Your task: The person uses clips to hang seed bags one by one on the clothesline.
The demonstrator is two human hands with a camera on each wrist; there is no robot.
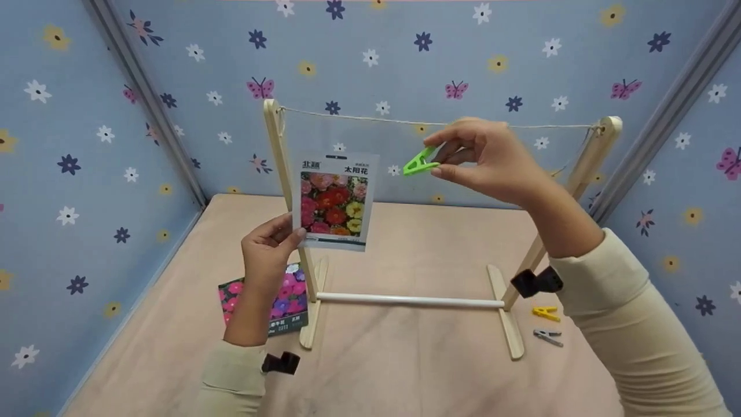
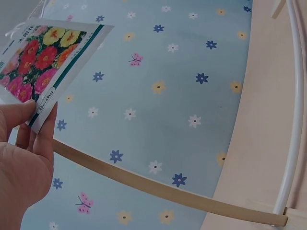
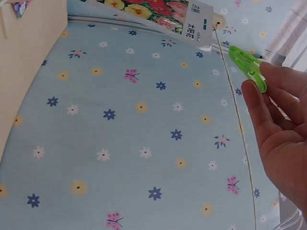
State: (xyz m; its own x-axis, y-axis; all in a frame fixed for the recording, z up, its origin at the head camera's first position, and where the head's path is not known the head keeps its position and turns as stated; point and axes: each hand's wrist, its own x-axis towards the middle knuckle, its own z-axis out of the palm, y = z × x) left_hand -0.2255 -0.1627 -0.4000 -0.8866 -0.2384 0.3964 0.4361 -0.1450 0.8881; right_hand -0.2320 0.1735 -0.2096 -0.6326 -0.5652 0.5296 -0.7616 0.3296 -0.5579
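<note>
My left hand [image 1: 266, 249] pinches a flower seed packet [image 1: 333, 202] by its lower left corner, thumb in front. The packet is upright, below the left part of a thin string [image 1: 359, 118]. In the left wrist view the thumb and fingers grip the packet's [image 2: 43, 62] corner. My right hand [image 1: 486, 159] pinches a green clothespin [image 1: 419, 162] between thumb and fingers, just under the string and to the right of the packet. In the right wrist view the clothespin [image 3: 248, 68] points toward the packet's top edge, apart from it.
The string spans two wooden posts [image 1: 590, 156], joined low down by a white rod [image 1: 411, 300]. Another flower packet [image 1: 295, 295] lies on the table [image 1: 405, 370], partly behind the left forearm. A yellow clothespin [image 1: 546, 313] and a grey clothespin [image 1: 548, 337] lie right of the stand.
</note>
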